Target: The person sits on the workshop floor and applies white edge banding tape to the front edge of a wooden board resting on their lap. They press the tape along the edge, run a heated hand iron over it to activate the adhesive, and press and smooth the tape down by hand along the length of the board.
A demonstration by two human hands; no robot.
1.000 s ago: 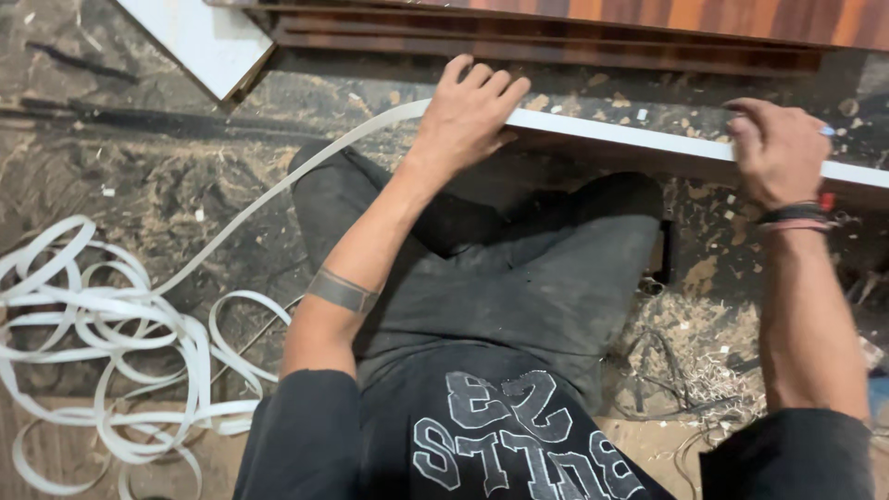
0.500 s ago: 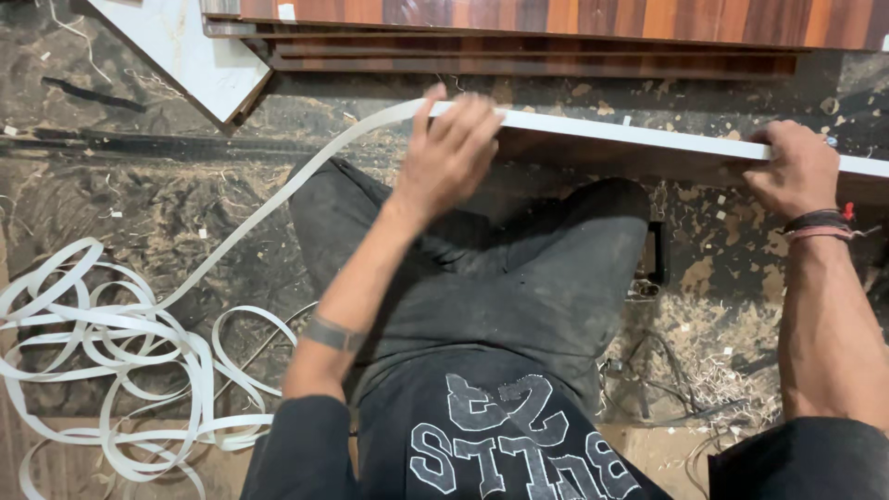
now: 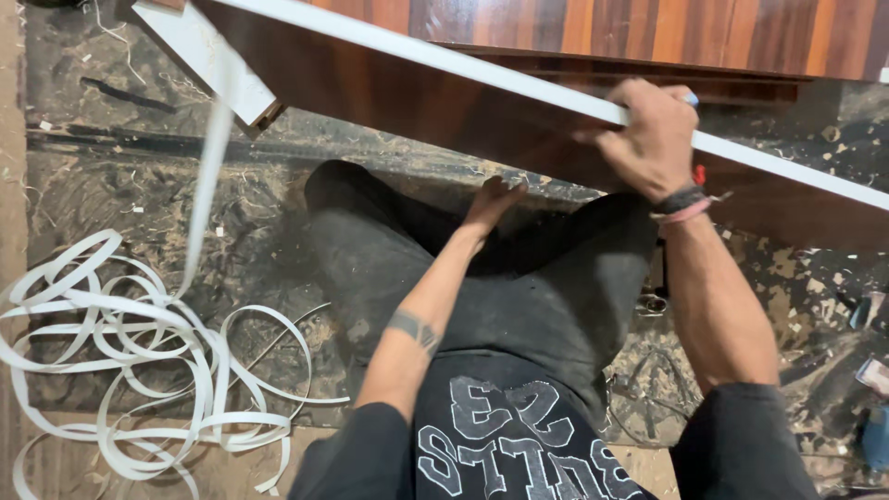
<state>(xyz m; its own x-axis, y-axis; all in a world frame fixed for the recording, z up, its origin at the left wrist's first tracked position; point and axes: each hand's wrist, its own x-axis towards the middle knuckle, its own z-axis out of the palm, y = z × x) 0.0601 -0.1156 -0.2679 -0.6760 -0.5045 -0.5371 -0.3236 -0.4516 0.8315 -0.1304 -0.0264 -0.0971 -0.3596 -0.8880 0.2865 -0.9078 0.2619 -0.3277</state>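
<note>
A long dark wood-grain board (image 3: pixel 444 116) is tipped up on its edge across my lap, with a white edge band (image 3: pixel 463 63) running along its top edge. My right hand (image 3: pixel 648 130) grips that top edge, thumb on the near face, and wears dark and pink wristbands. My left hand (image 3: pixel 495 199) reaches to the board's lower edge, its fingertips hidden under it. From the board's left end a loose white band strip (image 3: pixel 208 176) hangs down to the floor.
The strip ends in a tangled coil of white banding (image 3: pixel 139 352) on the floor at my left. A white-faced offcut (image 3: pixel 199 56) lies at the top left. Striped wood panels (image 3: pixel 648 28) are stacked beyond. Sawdust and scraps (image 3: pixel 815 296) litter the right side.
The board has been tilted from lying flat up onto its edge. My right hand slid left along the top edge; my left hand dropped from the top to the lower edge.
</note>
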